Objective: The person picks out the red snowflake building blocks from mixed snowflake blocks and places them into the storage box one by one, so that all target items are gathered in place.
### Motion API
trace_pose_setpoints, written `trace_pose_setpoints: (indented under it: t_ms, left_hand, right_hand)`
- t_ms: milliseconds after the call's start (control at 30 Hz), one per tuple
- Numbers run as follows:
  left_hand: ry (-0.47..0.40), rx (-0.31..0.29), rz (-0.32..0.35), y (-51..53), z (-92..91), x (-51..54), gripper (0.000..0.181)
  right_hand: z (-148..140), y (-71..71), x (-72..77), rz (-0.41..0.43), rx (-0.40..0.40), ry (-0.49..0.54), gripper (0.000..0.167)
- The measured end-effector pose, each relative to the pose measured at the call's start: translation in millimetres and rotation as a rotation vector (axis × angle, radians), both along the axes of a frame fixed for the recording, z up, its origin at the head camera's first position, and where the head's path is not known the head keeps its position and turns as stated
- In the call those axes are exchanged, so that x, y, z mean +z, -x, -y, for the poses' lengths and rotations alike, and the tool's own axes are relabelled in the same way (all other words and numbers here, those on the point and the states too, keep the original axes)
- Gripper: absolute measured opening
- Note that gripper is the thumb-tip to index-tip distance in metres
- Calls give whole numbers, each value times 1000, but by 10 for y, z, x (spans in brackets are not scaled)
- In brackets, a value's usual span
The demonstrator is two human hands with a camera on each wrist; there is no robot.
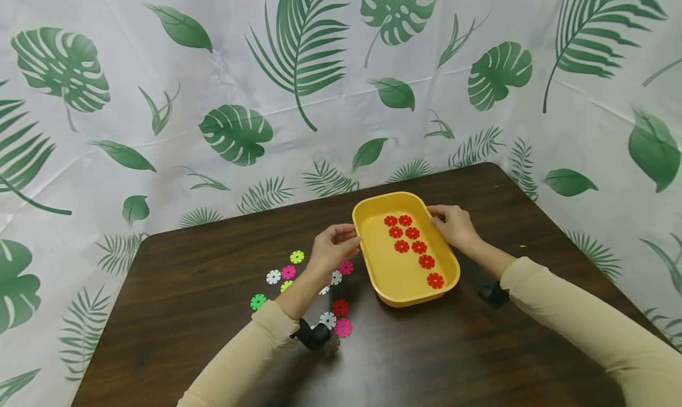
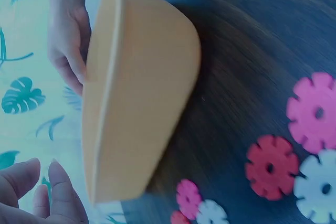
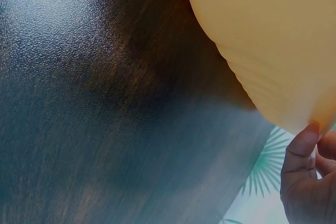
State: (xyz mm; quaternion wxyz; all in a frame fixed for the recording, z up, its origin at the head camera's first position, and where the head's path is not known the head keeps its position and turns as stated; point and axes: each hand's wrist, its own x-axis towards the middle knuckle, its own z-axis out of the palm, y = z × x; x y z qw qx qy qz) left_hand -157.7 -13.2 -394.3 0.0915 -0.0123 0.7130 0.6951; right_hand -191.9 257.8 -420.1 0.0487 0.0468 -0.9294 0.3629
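A yellow plastic tray (image 1: 380, 271) is toward the back of the dark table, with several red notched discs (image 1: 419, 247) inside, mostly along its right half. At the tray's far right rim, my right hand (image 1: 455, 224) pinches the edge between thumb and fingers; the right wrist view shows the thumb (image 3: 302, 153) against the wall. My left hand (image 1: 331, 250) is beside the left rim. In the left wrist view its thumb and fingers (image 2: 62, 190) are spread, with a small gap to the tray. Whether the tray's base touches the table cannot be told.
Loose notched discs lie left of the tray, partly behind my left forearm: green (image 1: 258, 301), yellow (image 1: 296, 256), white (image 1: 327, 320), pink (image 1: 343, 327) and one red (image 1: 340, 307). A leaf-patterned cloth (image 1: 319, 146) hangs behind the table (image 1: 213, 265).
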Motion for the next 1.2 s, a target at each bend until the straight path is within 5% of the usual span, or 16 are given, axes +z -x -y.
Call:
trace_pose_setpoints:
  t_ms: [300, 533, 1200]
  left_hand:
    - [-46, 12, -44, -17, 180, -103, 28]
    - [-48, 53, 0, -3, 233, -166, 31]
    - [147, 85, 20, 183, 443, -536, 37]
  right_hand:
    - [-2, 4, 3, -6, -3, -10, 33]
    - [2, 10, -2, -1, -2, -9, 33]
    - [-1, 5, -3, 14, 0, 1, 34]
